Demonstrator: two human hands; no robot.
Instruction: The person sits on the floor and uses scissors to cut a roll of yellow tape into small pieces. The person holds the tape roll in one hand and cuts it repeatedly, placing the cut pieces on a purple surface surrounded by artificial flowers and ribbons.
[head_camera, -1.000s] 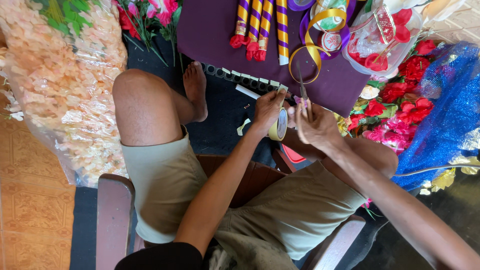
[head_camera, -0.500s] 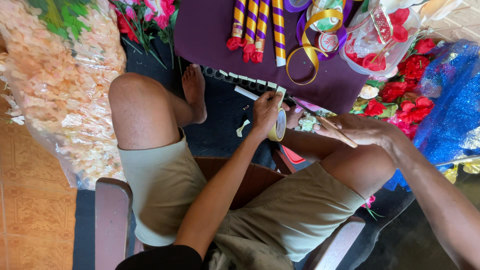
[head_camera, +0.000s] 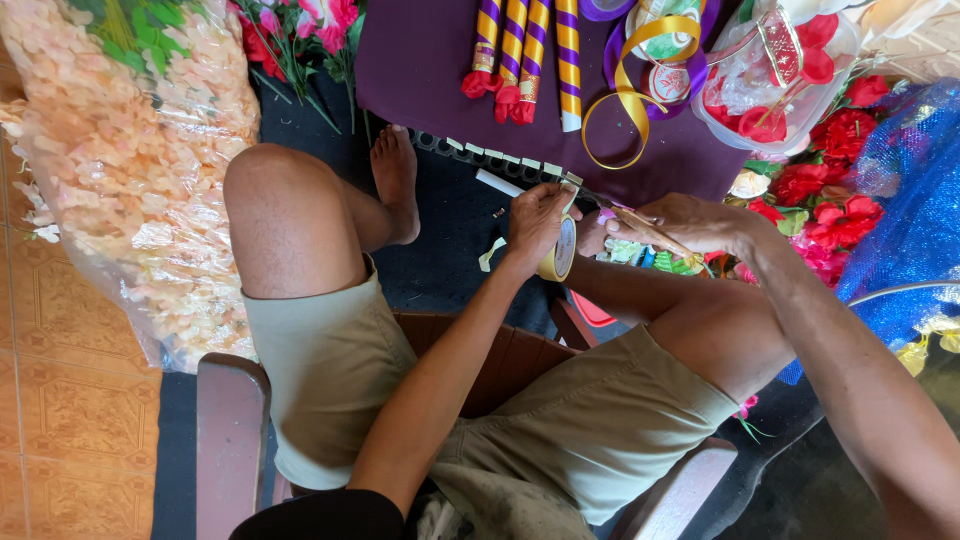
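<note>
The left hand (head_camera: 535, 222) is closed around a roll of yellowish tape (head_camera: 560, 250), held on edge above the dark floor mat (head_camera: 455, 260). The right hand (head_camera: 675, 222) grips scissors (head_camera: 640, 222), blades pointing at the strip of tape between the hands. Both hands sit close together just below the purple cloth-covered board (head_camera: 420, 70), where striped purple-and-gold sticks (head_camera: 525, 45) lie.
</note>
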